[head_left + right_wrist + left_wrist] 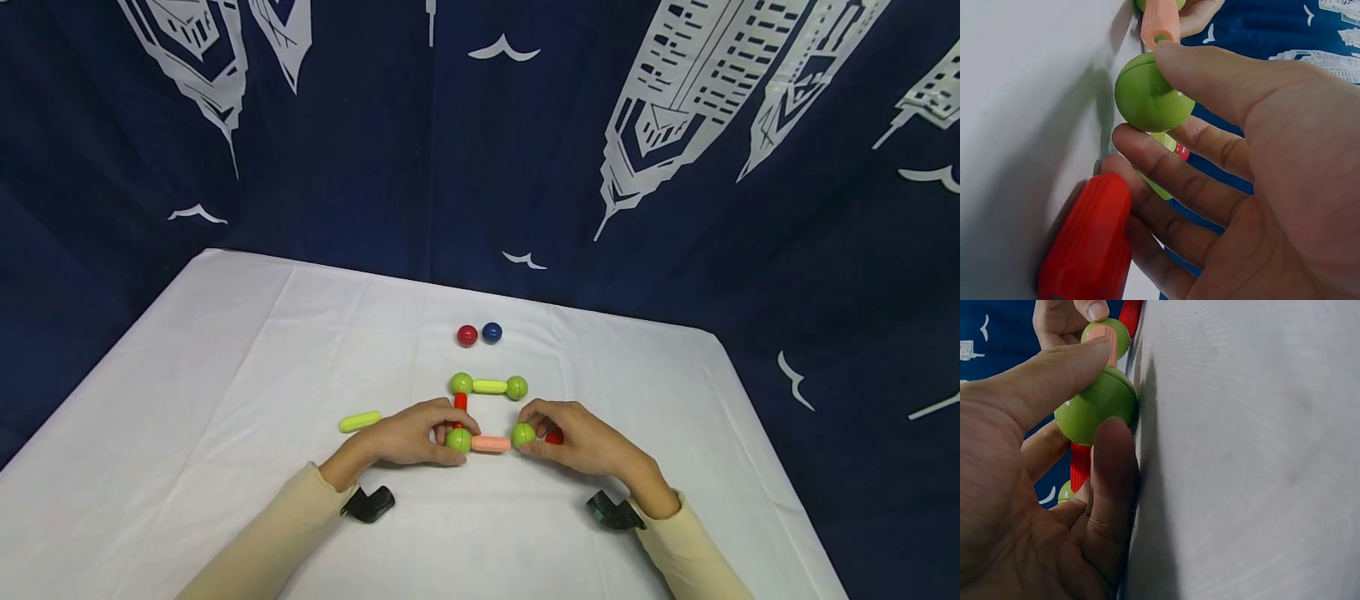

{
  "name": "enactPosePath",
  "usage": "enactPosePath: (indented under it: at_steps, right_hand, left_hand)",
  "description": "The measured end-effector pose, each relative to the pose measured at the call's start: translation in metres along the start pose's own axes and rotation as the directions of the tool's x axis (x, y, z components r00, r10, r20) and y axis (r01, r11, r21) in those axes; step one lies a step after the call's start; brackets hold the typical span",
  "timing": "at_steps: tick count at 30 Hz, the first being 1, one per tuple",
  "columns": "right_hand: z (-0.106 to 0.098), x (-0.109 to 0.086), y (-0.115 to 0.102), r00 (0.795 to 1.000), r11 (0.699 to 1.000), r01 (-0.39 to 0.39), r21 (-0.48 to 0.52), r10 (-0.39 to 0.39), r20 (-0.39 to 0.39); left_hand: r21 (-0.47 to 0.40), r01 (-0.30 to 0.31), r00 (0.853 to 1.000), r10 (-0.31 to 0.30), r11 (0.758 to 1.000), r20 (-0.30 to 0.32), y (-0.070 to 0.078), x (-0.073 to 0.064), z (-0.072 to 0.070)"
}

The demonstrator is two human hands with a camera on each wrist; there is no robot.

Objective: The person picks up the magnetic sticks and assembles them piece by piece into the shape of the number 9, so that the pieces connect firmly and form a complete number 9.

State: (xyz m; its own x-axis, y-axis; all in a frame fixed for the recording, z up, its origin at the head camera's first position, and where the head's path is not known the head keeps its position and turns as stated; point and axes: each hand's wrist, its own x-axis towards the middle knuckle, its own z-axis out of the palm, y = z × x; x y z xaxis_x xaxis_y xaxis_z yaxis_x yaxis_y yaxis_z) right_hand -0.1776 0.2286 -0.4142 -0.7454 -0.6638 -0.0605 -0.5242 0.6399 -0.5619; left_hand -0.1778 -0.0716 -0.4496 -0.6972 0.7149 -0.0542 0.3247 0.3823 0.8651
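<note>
My left hand (420, 432) grips a green ball (1094, 412) joined to a salmon rod (491, 444) on its right and a red rod (461, 403) on its far side. That red rod leads to another green ball (461, 383), from which a yellow-green rod (490, 387) runs right to a further green ball (517, 387). With thumb and fingers, my right hand (577, 437) pinches a separate green ball (1150, 97) close to the salmon rod's bare end. Under the right hand lies a loose red rod (1088, 240), partly hidden in the head view.
A loose yellow-green rod (360, 421) lies left of the left hand. Farther back on the white-covered table (300, 350) sit a red ball (467, 336) and a blue ball (492, 332). A dark blue printed curtain (360, 167) hangs behind the table's far edge.
</note>
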Motion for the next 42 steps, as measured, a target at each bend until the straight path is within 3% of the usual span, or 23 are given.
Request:
enactPosePath:
  at_steps: [19,42]
  right_hand:
    - [0.0020,-0.0012,-0.0003,1.000,1.000,0.012,-0.005,-0.012,0.005]
    - [-0.0015,-0.0025,-0.0043,0.999,1.000,-0.028,0.010,0.028,0.037]
  left_hand:
    - [0.013,0.004,1.000,-0.004,1.000,-0.003,-0.0001,0.0022,0.0015]
    - [0.031,0.007,1.000,-0.007,0.999,0.003,0.0027,0.0020,0.0004]
